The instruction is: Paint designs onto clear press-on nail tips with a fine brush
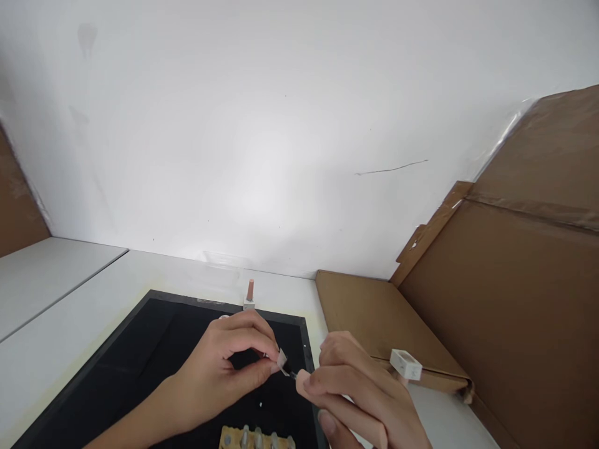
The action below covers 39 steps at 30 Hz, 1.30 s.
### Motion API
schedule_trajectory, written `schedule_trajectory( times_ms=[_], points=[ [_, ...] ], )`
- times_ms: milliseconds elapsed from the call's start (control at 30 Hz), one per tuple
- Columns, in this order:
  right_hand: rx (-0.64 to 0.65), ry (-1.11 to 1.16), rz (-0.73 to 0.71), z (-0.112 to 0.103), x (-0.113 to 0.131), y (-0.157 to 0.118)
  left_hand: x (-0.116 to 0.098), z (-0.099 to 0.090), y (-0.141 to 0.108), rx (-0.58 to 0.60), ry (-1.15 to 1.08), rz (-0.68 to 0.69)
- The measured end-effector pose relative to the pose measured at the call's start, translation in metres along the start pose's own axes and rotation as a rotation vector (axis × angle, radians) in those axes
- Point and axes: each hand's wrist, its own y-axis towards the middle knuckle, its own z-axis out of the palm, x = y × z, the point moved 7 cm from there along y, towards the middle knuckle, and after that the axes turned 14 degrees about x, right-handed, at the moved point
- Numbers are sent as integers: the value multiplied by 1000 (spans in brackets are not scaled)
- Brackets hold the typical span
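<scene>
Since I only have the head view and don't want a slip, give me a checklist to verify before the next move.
1. Left hand has the small pale piece pinched between thumb and fingers: ok.
2. Right hand grips the pink-handled tool: ok.
3. Tool's dark tip is at the pale piece: ok.
4. Tip is actually touching the piece: cannot tell; too small at this angle.
5. Yellowish rack is wholly in view: not ok; the bottom edge of the picture cuts it off.
6. Pink stick beyond the left hand stands roughly upright: ok.
</scene>
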Motion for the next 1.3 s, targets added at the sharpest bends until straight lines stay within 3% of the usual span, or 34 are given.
schedule_trajectory(
  times_ms=[300, 933, 1300],
  points=[
    [-125, 29, -48, -5, 2, 1, 18, -2, -2, 5, -121, -75],
    [-32, 30, 52, 4, -4, 2, 24, 5, -4, 15, -184, -134],
    [10, 20, 44, 5, -3, 3, 21, 6, -4, 34, -139, -85]
  ],
)
